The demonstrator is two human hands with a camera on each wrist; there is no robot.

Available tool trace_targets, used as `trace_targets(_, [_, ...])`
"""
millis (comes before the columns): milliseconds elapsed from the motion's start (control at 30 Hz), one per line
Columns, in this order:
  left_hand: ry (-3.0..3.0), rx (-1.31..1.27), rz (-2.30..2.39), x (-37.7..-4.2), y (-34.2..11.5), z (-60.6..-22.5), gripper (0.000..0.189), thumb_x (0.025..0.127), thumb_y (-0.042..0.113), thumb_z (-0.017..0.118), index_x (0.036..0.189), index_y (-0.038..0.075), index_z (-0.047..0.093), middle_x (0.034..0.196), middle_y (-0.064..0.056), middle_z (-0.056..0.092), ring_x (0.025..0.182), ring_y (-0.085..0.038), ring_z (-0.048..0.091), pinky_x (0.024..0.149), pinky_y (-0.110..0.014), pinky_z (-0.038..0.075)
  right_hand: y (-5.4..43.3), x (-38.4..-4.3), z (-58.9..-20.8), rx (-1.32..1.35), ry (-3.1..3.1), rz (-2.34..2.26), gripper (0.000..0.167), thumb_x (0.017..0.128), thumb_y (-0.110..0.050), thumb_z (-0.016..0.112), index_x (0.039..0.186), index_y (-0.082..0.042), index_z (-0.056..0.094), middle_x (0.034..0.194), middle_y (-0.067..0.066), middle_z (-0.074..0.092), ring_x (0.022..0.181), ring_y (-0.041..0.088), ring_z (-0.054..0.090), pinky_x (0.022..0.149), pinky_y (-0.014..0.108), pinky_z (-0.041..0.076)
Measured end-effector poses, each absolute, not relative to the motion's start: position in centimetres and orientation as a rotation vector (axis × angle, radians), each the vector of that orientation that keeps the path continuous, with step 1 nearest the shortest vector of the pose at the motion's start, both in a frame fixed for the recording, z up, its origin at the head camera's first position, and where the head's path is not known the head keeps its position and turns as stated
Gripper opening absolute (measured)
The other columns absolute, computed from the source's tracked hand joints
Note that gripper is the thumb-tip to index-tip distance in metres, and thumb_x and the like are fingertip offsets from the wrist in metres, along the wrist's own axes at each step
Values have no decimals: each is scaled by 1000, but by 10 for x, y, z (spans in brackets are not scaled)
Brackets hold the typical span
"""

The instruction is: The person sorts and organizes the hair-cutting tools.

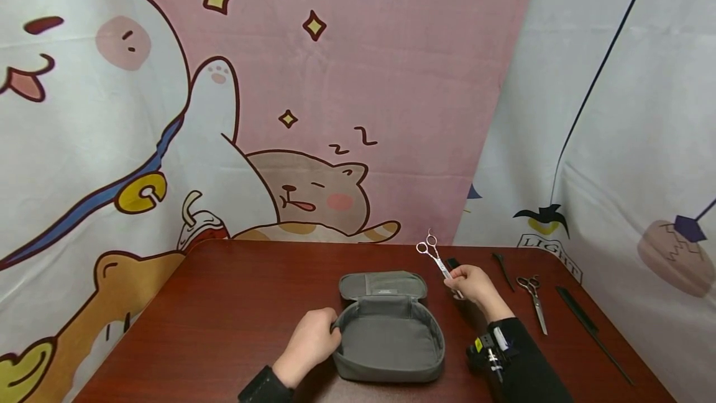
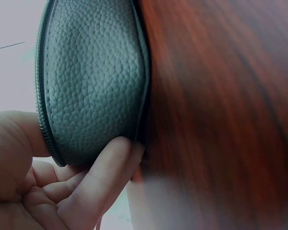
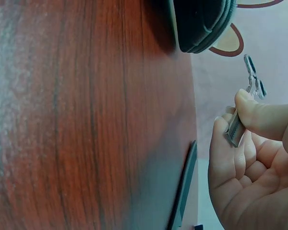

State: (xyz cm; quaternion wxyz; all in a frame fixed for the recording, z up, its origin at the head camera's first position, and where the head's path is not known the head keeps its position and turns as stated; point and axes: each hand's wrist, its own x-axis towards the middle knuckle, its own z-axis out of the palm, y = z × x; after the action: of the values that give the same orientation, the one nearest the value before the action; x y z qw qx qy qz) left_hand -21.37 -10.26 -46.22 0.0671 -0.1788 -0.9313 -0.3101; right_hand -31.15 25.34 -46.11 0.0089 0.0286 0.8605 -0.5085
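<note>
A grey zippered case [image 1: 388, 370] stands on the table with its lid [image 1: 383, 285] folded back. My left hand [image 1: 311, 342] grips the case's left side; in the left wrist view, thumb and fingers pinch the end of its pebbled wall [image 2: 93, 81]. To the right of the case, my right hand [image 1: 475, 288] pinches silver scissors [image 1: 437, 258] by the blades, handle loops pointing up and away. The right wrist view shows comb-like teeth on the blade [image 3: 235, 130], like thinning scissors. Behind this hand lies a dark item [image 1: 453, 263], partly hidden.
On the table's right side lie a slim black tool [image 1: 503, 272], a second pair of scissors [image 1: 535, 306] and a long black tail comb [image 1: 593, 331]. A printed cloth [image 1: 391, 79] hangs behind the brown table [image 1: 224, 316].
</note>
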Motion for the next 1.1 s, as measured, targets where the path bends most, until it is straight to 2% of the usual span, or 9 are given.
trace_targets(233, [-2816, -541, -972, -213, -103, -461, 29, 82, -4, 65, 67, 13, 46, 58, 7, 30, 51, -7, 27, 50, -25, 24, 249, -302, -456, 31, 2675, -1628, 12, 91, -2, 68, 91, 6, 59, 73, 8, 61, 62, 19, 57, 59, 33, 50])
trace_targets(600, [-2827, -532, -969, -214, -103, -463, 30, 82, -3, 64, 67, 14, 44, 58, 7, 29, 50, -7, 26, 50, -25, 24, 237, -288, -444, -126, 2699, -1607, 11, 91, -1, 68, 93, 6, 59, 79, 16, 66, 63, 20, 58, 61, 39, 51])
trace_targets(933, [-2819, -552, -983, -213, -104, -462, 29, 82, -2, 65, 67, 13, 45, 59, 8, 29, 50, -7, 26, 51, -26, 24, 227, -276, -435, -274, 2673, -1623, 10, 91, -1, 67, 94, 4, 59, 75, 11, 64, 64, 23, 57, 61, 42, 50])
trace_targets(1000, [-2832, -550, -981, -213, -105, -461, 28, 83, 1, 67, 68, 13, 47, 58, 7, 32, 50, -8, 28, 51, -26, 25, 225, -273, -434, -288, 2669, -1624, 10, 91, -1, 68, 94, 4, 59, 75, 11, 64, 64, 23, 57, 61, 42, 50])
trace_targets(1100, [-2855, -509, -950, -214, -106, -458, 15, 86, 11, 71, 76, 11, 59, 62, 6, 45, 53, -8, 39, 50, -27, 32, 222, -269, -432, -309, 2680, -1612, 10, 91, -1, 68, 94, 3, 60, 76, 11, 63, 66, 23, 57, 61, 42, 49])
